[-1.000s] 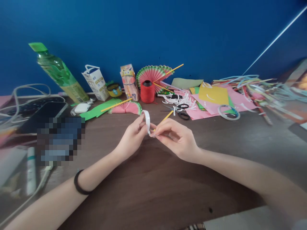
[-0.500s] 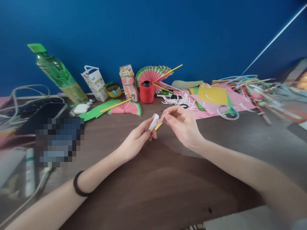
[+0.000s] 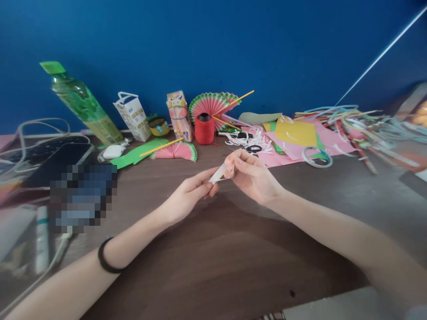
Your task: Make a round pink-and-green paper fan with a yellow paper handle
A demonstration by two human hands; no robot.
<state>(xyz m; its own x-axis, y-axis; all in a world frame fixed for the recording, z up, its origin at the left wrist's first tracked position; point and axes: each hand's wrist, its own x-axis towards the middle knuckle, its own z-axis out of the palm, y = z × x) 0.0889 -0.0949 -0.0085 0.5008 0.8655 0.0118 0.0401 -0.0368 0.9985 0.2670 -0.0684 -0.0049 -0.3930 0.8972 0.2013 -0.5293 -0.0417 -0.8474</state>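
My left hand is closed, thumb and fingers pinching the lower end of a narrow white strip over the middle of the table. At the strip's upper end, the fingers of my right hand are curled together around it and hide that end. A sliver of yellow shows along the strip; I cannot tell what it is. Beyond the hands stand a red spool of thread and a pink-and-green pleated paper fan. A smaller folded fan lies left of the spool, close to a yellow stick.
A green bottle, a white carton and a patterned box line the blue wall. Sheets of coloured paper, white paper scraps and a tape roll lie to the right. Phones and cables fill the left side.
My right hand has shifted slightly down and curled its fingers more around the strip's upper end. The strip's folded white tip is now covered. My left hand stays nearly in place.
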